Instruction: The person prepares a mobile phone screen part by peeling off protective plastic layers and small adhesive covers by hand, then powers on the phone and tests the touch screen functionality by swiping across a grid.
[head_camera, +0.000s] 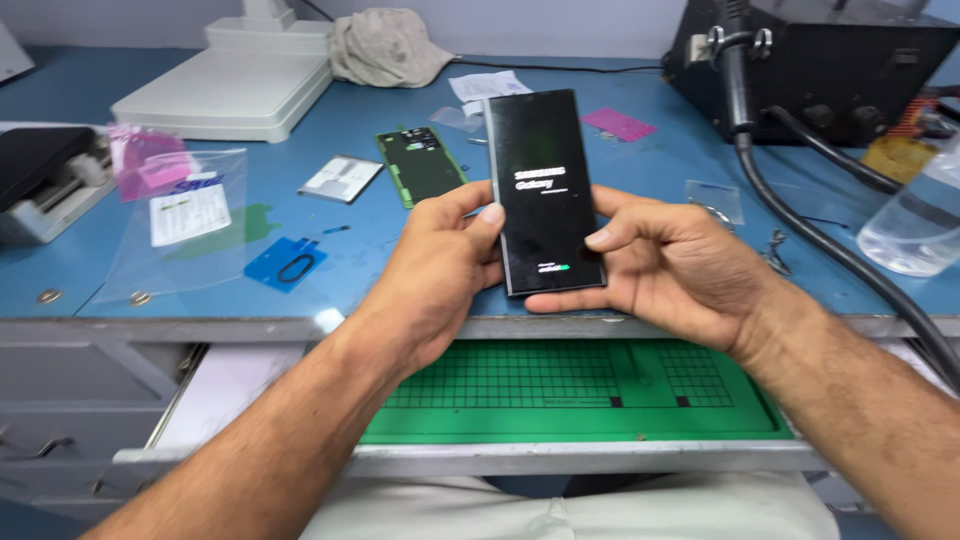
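Black phone (545, 190) clamped between left hand (440, 265) and right hand (665, 262), assembled and showing a start-up screen; green back panel (421, 164) left unfitted on blue tabletop (300, 270) behind.

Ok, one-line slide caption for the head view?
Both hands, left hand and right hand, hold a black smartphone above a blue workbench.

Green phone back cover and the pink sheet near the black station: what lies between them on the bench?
Head view: the top of the held phone, raised over the blue bench, fills that stretch.
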